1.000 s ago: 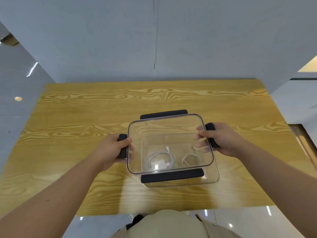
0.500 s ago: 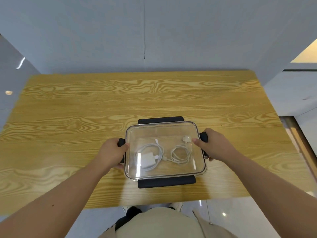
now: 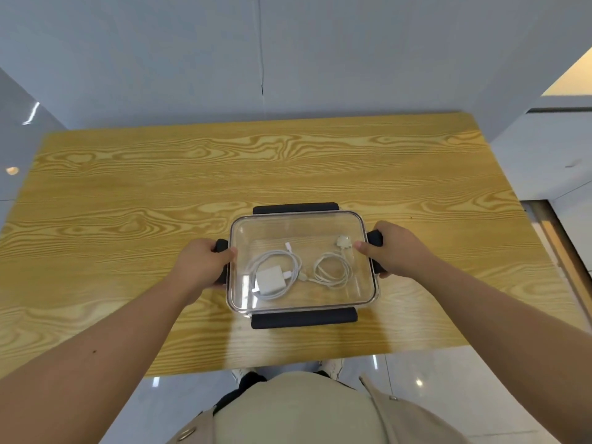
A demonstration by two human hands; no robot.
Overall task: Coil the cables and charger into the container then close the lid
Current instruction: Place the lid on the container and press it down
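now the lid point(image 3: 301, 232) sits on the container point(image 3: 375, 294) mid-table, long axis left-right. your left hand point(image 3: 201, 264) and right hand point(image 3: 392, 249) each grip an end latch; press straight down.

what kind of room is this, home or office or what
Hard to say for sure; it looks like a plain office or lab-style room. A bare wood-grain table stands against blank grey wall panels, on a glossy tiled floor that reflects ceiling lights.

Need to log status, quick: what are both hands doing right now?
Left hand: closed on the lid's left black clip.
Right hand: closed on the lid's right black clip.
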